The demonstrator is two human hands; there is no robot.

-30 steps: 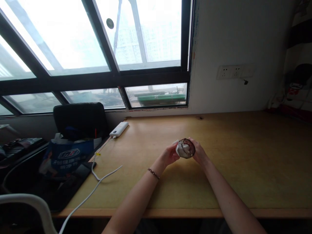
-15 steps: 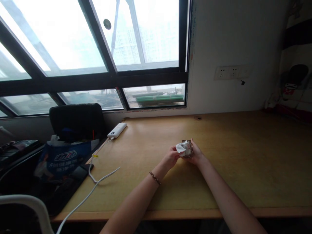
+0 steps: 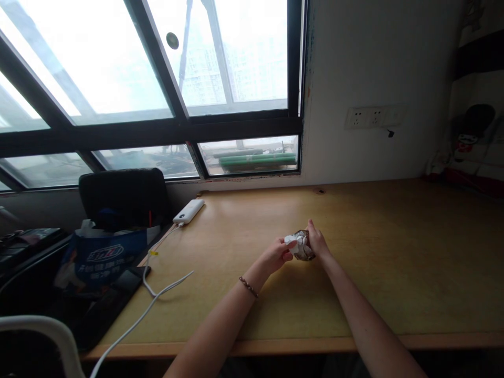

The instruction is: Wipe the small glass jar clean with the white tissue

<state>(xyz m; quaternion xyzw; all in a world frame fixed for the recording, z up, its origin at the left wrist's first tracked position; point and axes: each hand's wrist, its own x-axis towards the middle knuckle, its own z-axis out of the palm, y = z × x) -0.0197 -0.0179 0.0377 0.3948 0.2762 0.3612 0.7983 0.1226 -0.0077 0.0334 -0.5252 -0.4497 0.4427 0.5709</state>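
Above the middle of the wooden desk [image 3: 220, 294], my right hand [image 3: 318, 244] grips a small brownish see-through glass container [image 3: 306, 256] from its right side, the thumb pointing up. The container's opening is tilted toward the left and toward me. Pinched in the fingers of my left hand [image 3: 279, 254] is a crumpled white tissue [image 3: 290, 241], which reaches to the container's opening. Whether part of the tissue lies inside the container is hard to make out. My right palm and fingers hide the container's far side. A braided bracelet [image 3: 248, 286] circles my left wrist.
At the desk's left edge lies a white power bank [image 3: 189, 211] with a white cable [image 3: 157, 295] trailing over the desk. A black chair [image 3: 124, 194] and a blue bag [image 3: 104, 257] stand to the left. Wall sockets [image 3: 366, 117] sit behind the desk, right of the window.
The container has turned in my right hand, and its opening now faces more to the left. My right thumb has moved up, and my left hand has shifted slightly with the tissue.
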